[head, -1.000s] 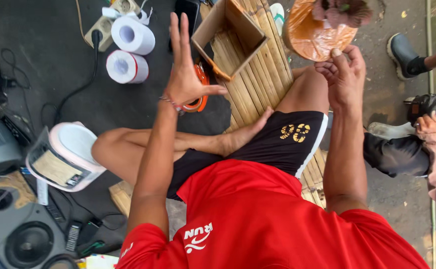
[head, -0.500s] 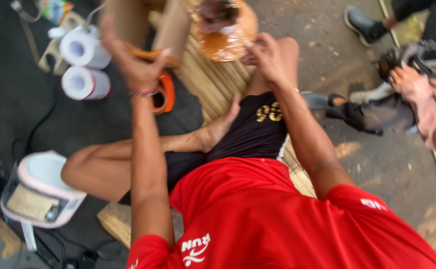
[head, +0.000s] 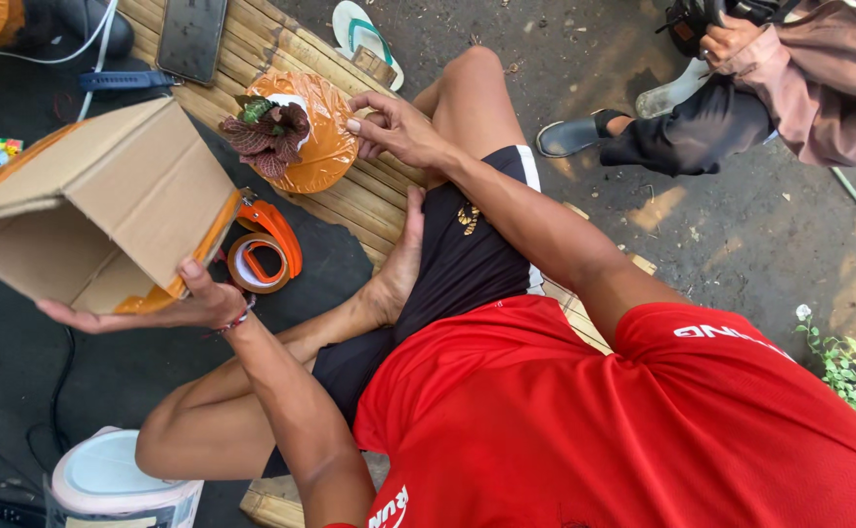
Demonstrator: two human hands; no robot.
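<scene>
My left hand (head: 169, 305) grips the lower edge of an open cardboard box (head: 95, 205), lifted and tilted with its opening toward me. My right hand (head: 394, 127) rests its fingers on a small plant with dark red leaves (head: 266, 132), wrapped in orange plastic (head: 320, 137), lying on a bamboo mat (head: 350, 196). An orange tape dispenser (head: 262, 254) lies between box and mat, just right of my left hand.
A phone (head: 193, 37) and a sandal (head: 364, 39) lie at the far end of the mat. Another person (head: 770, 88) sits at the upper right. A white bucket (head: 115, 479) stands at lower left. Cables run along the dark ground at left.
My left hand was empty and spread a second ago; it now holds the cardboard box. My right hand stays at the wrapped plant. The view has swung right.
</scene>
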